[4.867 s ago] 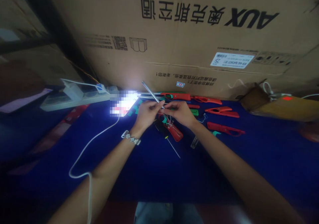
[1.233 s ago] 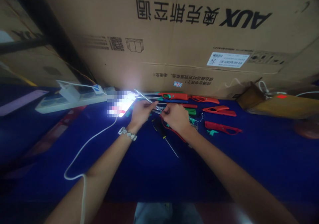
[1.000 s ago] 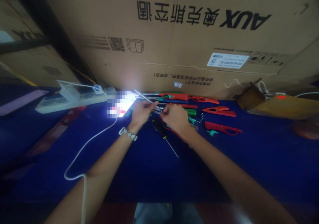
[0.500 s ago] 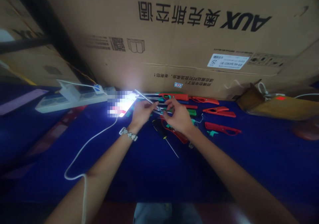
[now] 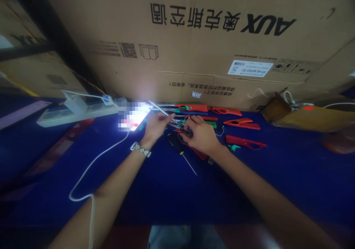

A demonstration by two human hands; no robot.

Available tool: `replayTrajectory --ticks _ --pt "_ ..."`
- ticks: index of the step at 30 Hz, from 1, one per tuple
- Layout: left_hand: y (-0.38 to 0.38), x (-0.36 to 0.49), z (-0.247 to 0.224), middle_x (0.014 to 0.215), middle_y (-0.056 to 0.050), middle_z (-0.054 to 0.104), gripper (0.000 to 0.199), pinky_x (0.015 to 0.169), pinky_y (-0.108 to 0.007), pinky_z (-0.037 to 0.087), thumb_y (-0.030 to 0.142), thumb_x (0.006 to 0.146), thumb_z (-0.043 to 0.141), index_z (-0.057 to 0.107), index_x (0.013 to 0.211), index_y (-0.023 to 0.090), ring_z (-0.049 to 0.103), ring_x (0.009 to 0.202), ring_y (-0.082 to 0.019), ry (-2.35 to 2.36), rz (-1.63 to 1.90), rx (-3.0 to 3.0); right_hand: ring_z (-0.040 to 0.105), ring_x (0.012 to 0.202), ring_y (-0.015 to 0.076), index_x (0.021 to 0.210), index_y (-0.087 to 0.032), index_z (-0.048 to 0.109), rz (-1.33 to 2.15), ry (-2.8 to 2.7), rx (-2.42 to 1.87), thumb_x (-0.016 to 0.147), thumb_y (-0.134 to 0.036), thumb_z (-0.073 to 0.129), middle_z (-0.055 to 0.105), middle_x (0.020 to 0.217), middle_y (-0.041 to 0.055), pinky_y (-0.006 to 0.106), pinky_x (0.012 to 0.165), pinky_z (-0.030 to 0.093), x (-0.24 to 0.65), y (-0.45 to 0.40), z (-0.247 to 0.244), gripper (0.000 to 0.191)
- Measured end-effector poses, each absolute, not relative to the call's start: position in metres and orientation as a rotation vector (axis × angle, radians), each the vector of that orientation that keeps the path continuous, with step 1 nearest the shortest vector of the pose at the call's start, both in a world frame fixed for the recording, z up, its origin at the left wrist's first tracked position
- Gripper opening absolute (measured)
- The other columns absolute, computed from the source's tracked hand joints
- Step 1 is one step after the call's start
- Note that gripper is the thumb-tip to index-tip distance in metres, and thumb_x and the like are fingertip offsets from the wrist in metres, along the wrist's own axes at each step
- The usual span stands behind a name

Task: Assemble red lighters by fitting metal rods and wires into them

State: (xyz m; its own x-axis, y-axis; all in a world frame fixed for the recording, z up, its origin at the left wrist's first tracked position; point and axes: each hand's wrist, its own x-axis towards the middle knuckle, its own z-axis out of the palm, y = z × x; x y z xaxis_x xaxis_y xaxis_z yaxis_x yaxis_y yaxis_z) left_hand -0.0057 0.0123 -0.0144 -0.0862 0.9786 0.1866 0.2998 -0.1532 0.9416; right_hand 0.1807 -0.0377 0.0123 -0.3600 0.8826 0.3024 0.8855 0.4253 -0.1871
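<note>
My left hand (image 5: 155,128), fingers closed, pinches a thin metal lighter tube (image 5: 159,107) that slants up to the left. My right hand (image 5: 202,133) curls round a small dark piece (image 5: 188,132) at the tube's lower end; a fine pale wire shows by its fingers. What that piece is exactly, I cannot make out. Behind the hands lie several long-nosed lighters, among them a red one with a green trigger (image 5: 194,108). A dark red casing (image 5: 200,152) is partly hidden under my right hand. Below the hands rests a screwdriver (image 5: 175,142) with a black and yellow handle.
Red casing pieces (image 5: 241,122), a dark red casing (image 5: 245,142) and a green trigger (image 5: 234,147) lie to the right. A bright phone (image 5: 141,113), its white cable (image 5: 91,164) and a power strip (image 5: 50,118) are left. A large cardboard box (image 5: 194,68) stands behind.
My right hand has turned and closed further round the dark piece, which now shows between its fingers. My left hand keeps its pinch on the tube. The view has shifted slightly.
</note>
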Motion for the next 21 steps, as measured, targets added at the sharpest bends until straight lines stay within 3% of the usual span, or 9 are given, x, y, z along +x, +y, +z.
replayTrajectory --ticks 4,7,10,13,21 --pt "0.013 -0.005 -0.014 0.061 -0.004 0.069 0.033 0.053 -0.027 0.04 0.048 0.072 0.078 0.07 0.062 0.017 0.057 0.056 -0.015 1.447 1.267 1.504 0.059 0.111 0.0293 0.099 -0.019 0.072 -0.118 -2.508 -1.542 0.09 -0.029 0.06 0.066 0.114 0.0154 0.034 0.073 0.052 0.165 -0.036 0.02 0.018" --pt "0.013 -0.004 -0.013 0.063 -0.005 0.07 0.032 0.057 -0.027 0.043 0.046 0.073 0.077 0.069 0.061 0.017 0.06 0.057 -0.015 1.43 1.271 1.499 0.063 0.106 0.0319 0.095 -0.014 0.074 -0.093 -2.567 -1.625 0.09 -0.021 0.057 0.07 0.103 0.0185 0.037 0.074 0.053 0.155 -0.032 0.028 0.019" --pt "0.014 -0.004 -0.014 0.064 -0.005 0.07 0.029 0.059 -0.028 0.044 0.042 0.074 0.076 0.069 0.061 0.017 0.061 0.059 -0.015 1.423 1.274 1.496 0.067 0.099 0.0312 0.093 -0.014 0.075 -0.083 -2.602 -1.647 0.087 -0.015 0.058 0.073 0.094 0.0176 0.036 0.072 0.052 0.151 -0.029 0.032 0.018" --pt "0.014 -0.005 -0.014 0.064 -0.005 0.07 0.028 0.059 -0.028 0.044 0.041 0.074 0.075 0.068 0.06 0.017 0.061 0.059 -0.016 1.434 1.267 1.496 0.069 0.092 0.0285 0.095 -0.016 0.073 -0.084 -2.54 -1.649 0.089 -0.02 0.057 0.074 0.095 0.0156 0.034 0.071 0.05 0.156 -0.027 0.032 0.017" --pt "0.011 -0.004 -0.012 0.059 -0.003 0.065 0.029 0.05 -0.027 0.037 0.044 0.075 0.074 0.069 0.062 0.018 0.053 0.052 -0.013 1.451 1.274 1.441 0.071 0.082 0.0226 0.084 -0.025 0.07 0.195 -2.197 -1.811 0.081 -0.027 0.062 0.077 0.087 0.0022 0.029 0.066 0.045 0.169 -0.027 0.025 0.009"
